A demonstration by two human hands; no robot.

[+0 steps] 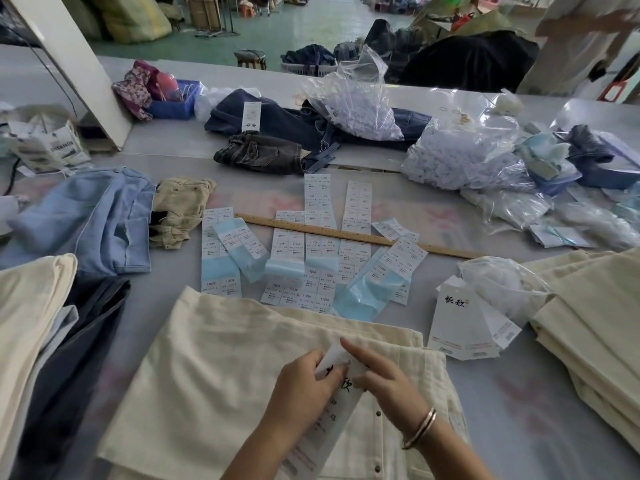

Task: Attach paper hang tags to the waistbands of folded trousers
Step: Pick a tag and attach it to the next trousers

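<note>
Cream folded trousers lie on the table right in front of me, with their buttoned waistband at the near right. A white paper hang tag with black characters rests on that waistband. My left hand pinches the tag's upper left part. My right hand, a bangle on its wrist, holds the tag's top from the right, index finger stretched out over it. A small fanned stack of spare hang tags lies on the table to the right of the trousers.
Sheets of size stickers and a wooden ruler lie beyond the trousers. Cream trouser stacks sit right, more garments left. Blue and khaki trousers, dark jeans and plastic bags fill the far side.
</note>
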